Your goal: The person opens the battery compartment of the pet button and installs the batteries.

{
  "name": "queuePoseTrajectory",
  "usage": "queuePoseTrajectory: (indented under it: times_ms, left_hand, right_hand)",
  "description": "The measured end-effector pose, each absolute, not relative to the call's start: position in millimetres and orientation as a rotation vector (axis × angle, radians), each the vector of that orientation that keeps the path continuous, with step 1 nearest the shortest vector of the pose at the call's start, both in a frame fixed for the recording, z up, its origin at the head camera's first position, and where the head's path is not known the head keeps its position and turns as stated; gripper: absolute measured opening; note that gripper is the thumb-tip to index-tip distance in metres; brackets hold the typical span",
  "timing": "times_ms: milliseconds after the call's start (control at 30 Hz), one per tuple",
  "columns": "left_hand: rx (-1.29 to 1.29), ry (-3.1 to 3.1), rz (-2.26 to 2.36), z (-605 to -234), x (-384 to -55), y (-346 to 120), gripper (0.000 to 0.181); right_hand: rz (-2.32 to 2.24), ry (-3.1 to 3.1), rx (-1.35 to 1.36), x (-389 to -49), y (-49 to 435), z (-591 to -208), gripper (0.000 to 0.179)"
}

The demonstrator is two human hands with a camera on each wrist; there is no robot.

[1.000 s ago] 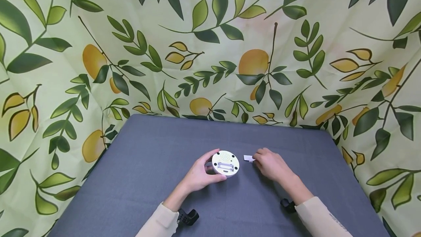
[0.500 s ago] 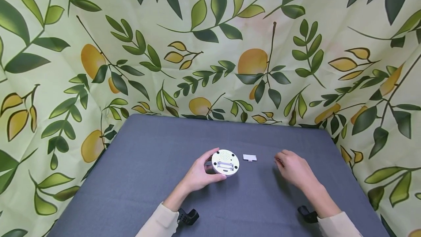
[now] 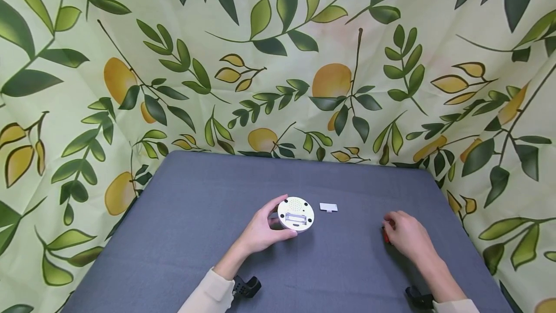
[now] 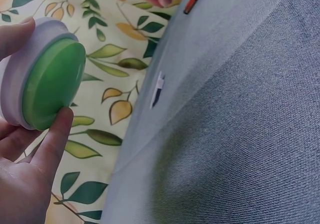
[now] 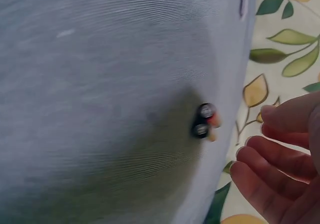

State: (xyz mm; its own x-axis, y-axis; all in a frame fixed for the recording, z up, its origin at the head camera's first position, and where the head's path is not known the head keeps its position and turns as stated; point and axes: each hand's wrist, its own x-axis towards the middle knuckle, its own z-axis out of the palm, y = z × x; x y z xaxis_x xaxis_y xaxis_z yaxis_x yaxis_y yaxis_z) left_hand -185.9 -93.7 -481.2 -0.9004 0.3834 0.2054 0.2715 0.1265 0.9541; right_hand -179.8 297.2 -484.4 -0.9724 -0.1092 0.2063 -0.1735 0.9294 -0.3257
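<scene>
My left hand (image 3: pixel 262 232) grips a round white device (image 3: pixel 296 205) between thumb and fingers, above the table. Its underside, with small dark feet, speaker holes and an uncovered battery compartment, shows in the head view. In the left wrist view its other face is a green dome (image 4: pixel 56 84), like a push button. Just to the right on the table lies a small white battery cover (image 3: pixel 328 207). My right hand (image 3: pixel 407 236) hovers with loosely bent fingers over two batteries (image 5: pixel 205 111), dark with red and orange ends. Nothing shows between its fingers in the right wrist view.
A blue-grey cloth covers the table (image 3: pixel 208 187). Behind and beside it hangs a curtain (image 3: pixel 278 62) printed with leaves and fruit. Each wrist wears a black camera band (image 3: pixel 247 286).
My right hand has let go of the battery cover and moved right and toward me, over to the batteries. The left hand keeps holding the device almost still.
</scene>
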Motion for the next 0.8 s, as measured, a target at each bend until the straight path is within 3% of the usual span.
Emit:
queuePoseTrajectory:
  times_ms: [800]
  left_hand:
    - [0.649,2.283,1.928,-482,-184,-96,0.086]
  right_hand:
    - [0.569,-3.11,0.033,-175,310,-498,0.008]
